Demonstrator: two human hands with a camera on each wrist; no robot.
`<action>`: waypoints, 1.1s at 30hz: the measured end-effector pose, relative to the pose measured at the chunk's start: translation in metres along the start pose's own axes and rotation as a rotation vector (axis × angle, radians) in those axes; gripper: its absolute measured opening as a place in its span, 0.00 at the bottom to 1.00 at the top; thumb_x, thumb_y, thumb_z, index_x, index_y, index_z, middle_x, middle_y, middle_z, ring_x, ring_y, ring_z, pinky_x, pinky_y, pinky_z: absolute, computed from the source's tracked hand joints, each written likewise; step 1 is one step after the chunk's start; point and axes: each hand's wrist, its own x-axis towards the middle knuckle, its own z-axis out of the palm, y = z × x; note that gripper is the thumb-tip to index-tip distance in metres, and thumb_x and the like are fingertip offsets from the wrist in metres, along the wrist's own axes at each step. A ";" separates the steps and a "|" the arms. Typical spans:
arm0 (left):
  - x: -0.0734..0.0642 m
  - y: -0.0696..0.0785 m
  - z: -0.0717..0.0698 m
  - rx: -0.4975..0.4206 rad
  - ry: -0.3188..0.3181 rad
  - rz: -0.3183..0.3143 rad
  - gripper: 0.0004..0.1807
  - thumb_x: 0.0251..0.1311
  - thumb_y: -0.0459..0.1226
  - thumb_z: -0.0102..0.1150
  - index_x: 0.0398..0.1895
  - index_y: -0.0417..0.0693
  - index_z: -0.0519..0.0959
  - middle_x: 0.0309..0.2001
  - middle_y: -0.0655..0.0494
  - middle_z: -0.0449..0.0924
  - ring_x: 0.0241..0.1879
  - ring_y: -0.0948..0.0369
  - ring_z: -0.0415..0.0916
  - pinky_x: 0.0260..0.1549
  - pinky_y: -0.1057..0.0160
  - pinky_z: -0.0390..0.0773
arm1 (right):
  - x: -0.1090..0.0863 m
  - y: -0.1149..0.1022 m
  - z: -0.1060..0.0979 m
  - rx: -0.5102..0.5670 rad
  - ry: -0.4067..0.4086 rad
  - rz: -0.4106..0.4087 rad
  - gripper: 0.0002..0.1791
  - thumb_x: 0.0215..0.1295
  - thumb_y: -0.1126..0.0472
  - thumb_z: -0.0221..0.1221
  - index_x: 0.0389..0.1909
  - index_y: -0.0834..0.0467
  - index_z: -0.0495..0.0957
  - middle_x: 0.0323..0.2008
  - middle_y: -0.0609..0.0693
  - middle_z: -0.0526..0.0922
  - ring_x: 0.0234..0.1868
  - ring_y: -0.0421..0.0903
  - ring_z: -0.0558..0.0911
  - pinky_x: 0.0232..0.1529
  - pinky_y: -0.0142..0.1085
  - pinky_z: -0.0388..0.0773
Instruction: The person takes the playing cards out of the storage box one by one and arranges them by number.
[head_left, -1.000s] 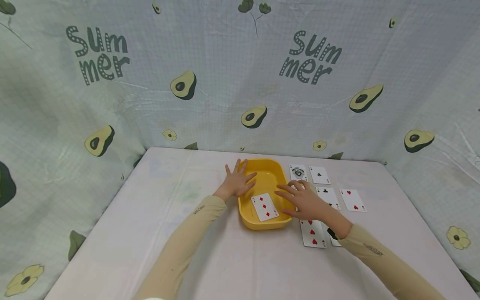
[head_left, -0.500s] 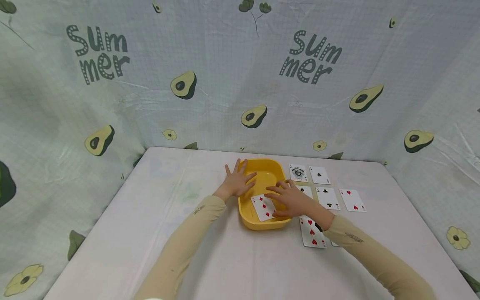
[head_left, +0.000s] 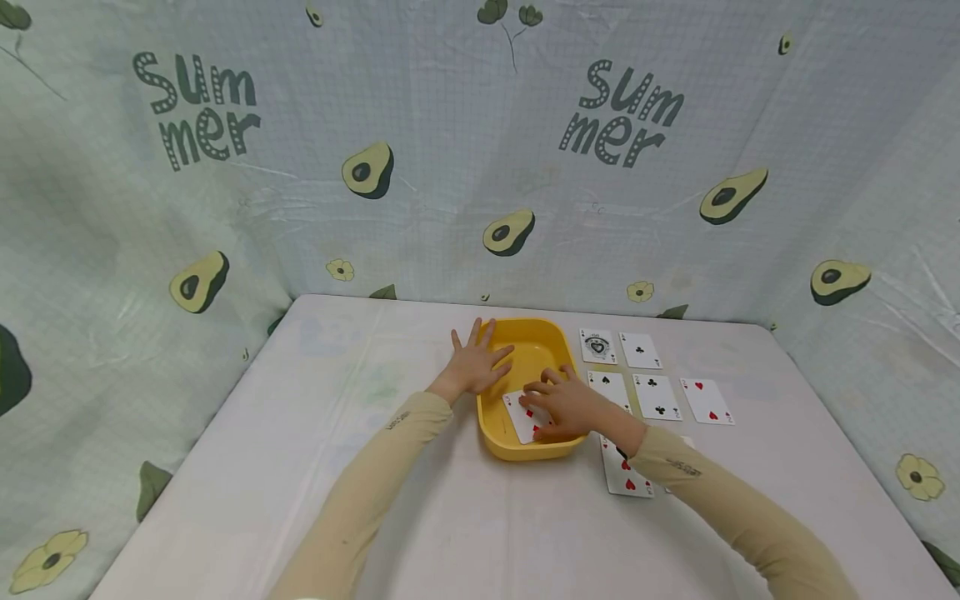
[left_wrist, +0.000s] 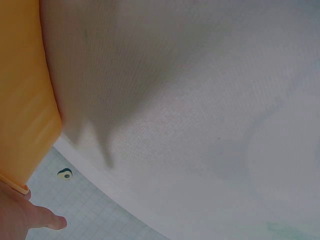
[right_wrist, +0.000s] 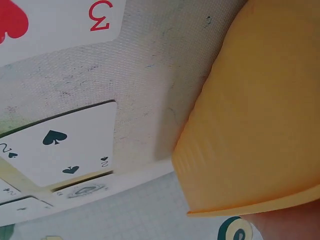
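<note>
A yellow plastic tray (head_left: 528, 451) stands on the table with a three of diamonds playing card (head_left: 517, 414) face up at its near end. My left hand (head_left: 474, 365) rests on the tray's left rim, fingers spread; the left wrist view catches part of it at the tray's edge. Reaching over the right rim, my right hand (head_left: 564, 408) has its bent fingertips and thumb at the card, apart from each other, covering its right part. In the right wrist view the tray's outer wall (right_wrist: 265, 110) hides most of that hand.
Right of the tray, playing cards lie face up in rows, among them a two of spades (right_wrist: 75, 140), a two of clubs (head_left: 657, 397) and a two of hearts (head_left: 707, 401). A three of hearts (head_left: 626, 479) lies nearer, partly under the right forearm. A patterned cloth (head_left: 435, 242) hangs behind.
My right hand has moved left and down from the tray's right rim onto the three of diamonds, its fingers bending more. The left hand and the tray stay in place.
</note>
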 end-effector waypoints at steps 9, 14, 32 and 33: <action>0.000 -0.001 0.001 0.006 0.017 0.010 0.25 0.66 0.53 0.31 0.65 0.63 0.58 0.71 0.45 0.36 0.69 0.42 0.32 0.56 0.30 0.42 | 0.004 0.000 0.005 0.004 -0.071 0.054 0.37 0.49 0.31 0.53 0.59 0.45 0.65 0.61 0.52 0.66 0.62 0.55 0.61 0.60 0.61 0.52; 0.001 -0.001 0.000 0.007 0.012 0.005 0.25 0.66 0.53 0.31 0.65 0.64 0.58 0.71 0.45 0.35 0.69 0.42 0.32 0.56 0.30 0.42 | 0.006 0.001 0.004 0.042 -0.080 0.076 0.36 0.48 0.33 0.55 0.58 0.44 0.65 0.60 0.51 0.68 0.62 0.55 0.61 0.61 0.61 0.50; 0.002 -0.002 0.002 0.014 0.004 -0.005 0.25 0.66 0.54 0.30 0.66 0.65 0.57 0.71 0.46 0.34 0.69 0.42 0.30 0.57 0.31 0.41 | 0.007 0.003 0.002 0.022 0.007 0.112 0.51 0.41 0.29 0.57 0.61 0.58 0.62 0.56 0.53 0.67 0.57 0.50 0.61 0.61 0.55 0.56; 0.002 -0.001 0.002 0.014 0.003 -0.005 0.25 0.66 0.54 0.30 0.66 0.65 0.57 0.71 0.46 0.34 0.69 0.43 0.30 0.57 0.31 0.41 | 0.007 0.003 0.002 0.019 0.014 0.113 0.51 0.40 0.28 0.57 0.61 0.58 0.63 0.55 0.53 0.67 0.57 0.50 0.61 0.60 0.55 0.56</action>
